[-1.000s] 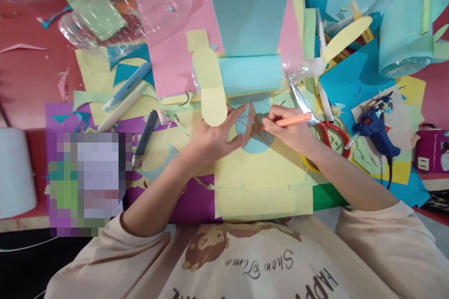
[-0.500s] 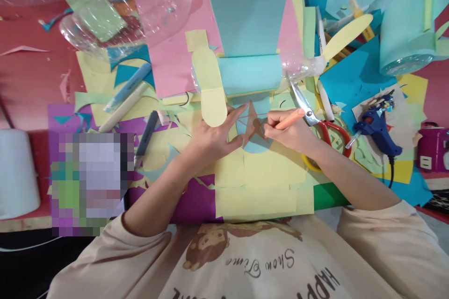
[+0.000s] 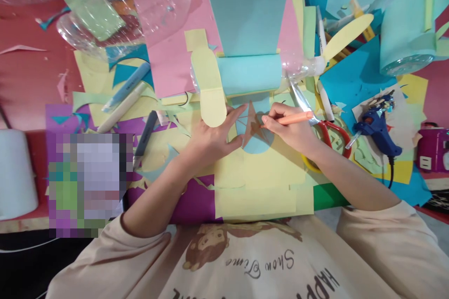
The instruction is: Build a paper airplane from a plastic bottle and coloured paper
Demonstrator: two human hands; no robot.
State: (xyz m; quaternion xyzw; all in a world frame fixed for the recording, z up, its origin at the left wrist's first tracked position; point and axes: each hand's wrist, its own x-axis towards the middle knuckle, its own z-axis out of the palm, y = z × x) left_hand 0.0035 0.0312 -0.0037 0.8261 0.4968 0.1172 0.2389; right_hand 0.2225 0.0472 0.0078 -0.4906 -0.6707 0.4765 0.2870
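An orange marker is held in my right hand, its tip on a blue piece of paper. On that paper is a star outline, partly coloured in orange-brown. My left hand lies flat with fingers spread, thumb and forefinger at the blue paper's left edge. Just beyond stands a plastic bottle wrapped in light blue paper, lying on its side. A rounded yellow paper strip on it overhangs my left fingers. Cream paper sheets lie under my hands.
Red-and-yellow-handled scissors lie beside my right wrist. Farther right is a blue glue gun with a cord. Several markers and paper scraps lie left, near a grey marker. Clear bottles and another blue-wrapped bottle are at the back.
My right hand has shifted slightly, and the orange marker now lies flatter with its tip farther left on the star. The left hand stays in place.
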